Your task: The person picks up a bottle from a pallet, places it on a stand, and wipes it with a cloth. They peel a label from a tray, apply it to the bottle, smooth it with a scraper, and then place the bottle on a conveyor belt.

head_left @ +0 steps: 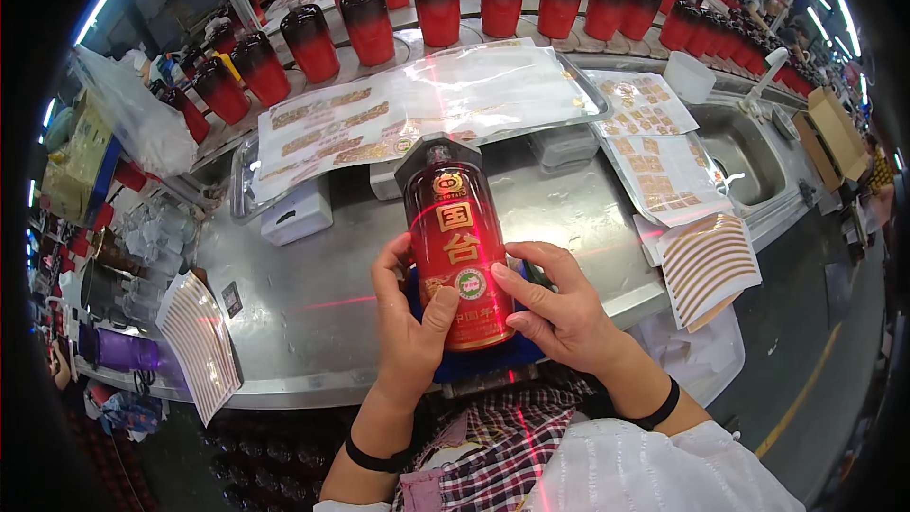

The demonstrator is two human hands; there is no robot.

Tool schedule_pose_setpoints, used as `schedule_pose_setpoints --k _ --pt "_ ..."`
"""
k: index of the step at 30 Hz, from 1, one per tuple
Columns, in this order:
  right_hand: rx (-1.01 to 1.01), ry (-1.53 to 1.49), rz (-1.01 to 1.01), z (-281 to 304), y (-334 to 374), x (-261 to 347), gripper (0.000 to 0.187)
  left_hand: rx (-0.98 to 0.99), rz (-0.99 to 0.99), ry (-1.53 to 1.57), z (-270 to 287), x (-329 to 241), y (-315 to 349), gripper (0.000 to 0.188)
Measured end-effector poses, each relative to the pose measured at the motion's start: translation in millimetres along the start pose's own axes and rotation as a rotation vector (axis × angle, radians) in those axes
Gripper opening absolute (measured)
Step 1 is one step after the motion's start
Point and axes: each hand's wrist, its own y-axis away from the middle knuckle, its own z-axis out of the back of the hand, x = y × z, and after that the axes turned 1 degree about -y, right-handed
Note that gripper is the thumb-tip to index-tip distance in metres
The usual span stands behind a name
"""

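A red bottle [482,218] with a dark top and gold decals leans back in front of me on a blue support [493,362]. A dark angular holder [413,163] surrounds its neck. My left hand [408,327] is closed round the bottle's left side, its thumb on the front beside a round green-and-white emblem [470,284]. From the right, my right hand [561,308] grips the lower side, the index fingertip touching the front near that emblem. The fingers behind the bottle are partly hidden.
A tray with decal sheets [474,95] lies beyond the bottle; more gold decal sheets [654,171] are at right. Striped sheets [199,341] hang at the left edge. Red-and-black bottles [436,9] line a conveyor behind. A sink [749,161] is at far right.
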Motion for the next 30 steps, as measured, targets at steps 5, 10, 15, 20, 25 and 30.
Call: schedule_pose_setpoints --k 5,10,15,20,25,30 --pt "0.000 -0.004 -0.003 -1 0 -1 0.049 -0.025 0.007 -0.042 -1 4 1 0.065" --pt "0.018 0.063 0.012 2 -1 1 0.052 -0.018 0.018 -0.027 -3 -1 1 0.063" --pt "-0.237 -0.303 -0.438 15 -15 27 0.035 -0.004 0.062 -0.026 -4 -4 0 0.064" --pt "-0.034 -0.349 -0.580 8 -29 8 0.025 -0.022 0.055 0.001 -7 -6 -3 0.064" --pt "-0.144 -0.636 -0.668 7 -15 8 0.018 -0.022 0.074 -0.015 -7 -5 -2 0.064" --pt "-0.282 -0.326 -0.617 10 -1 -11 0.025 0.004 0.111 -0.016 3 3 4 0.076"
